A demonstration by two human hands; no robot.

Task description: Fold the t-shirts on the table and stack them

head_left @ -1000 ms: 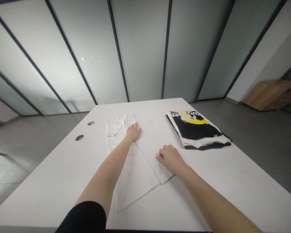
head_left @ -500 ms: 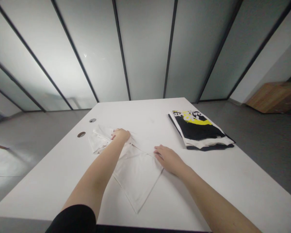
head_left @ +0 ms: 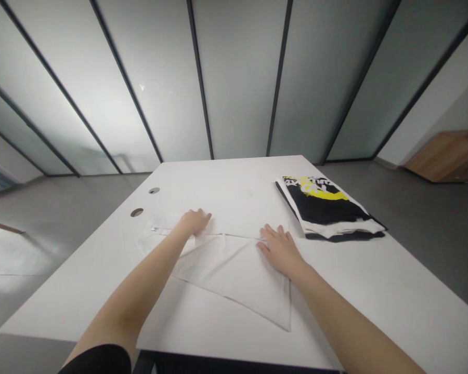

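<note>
A thin, whitish, see-through plastic zip bag lies across the white table in front of me, creased on its left part. Its long straight upper edge runs between my hands, and a small slider shows near the left end. My left hand rests at the upper edge, palm down, its fingertips apart; the forearm hides part of the bag. On the bag's upper right part, my right hand lies flat with its fingers spread.
A stack of folded clothes, topped by a black piece with yellow and white print, lies at the table's right edge. Two round holes pierce the white table at left. Frosted glass panels stand behind it.
The bag has turned and been spread: its lower corner swung right and its upper edge is straighter. My right hand's fingers have spread on it. The view shifted slightly.
</note>
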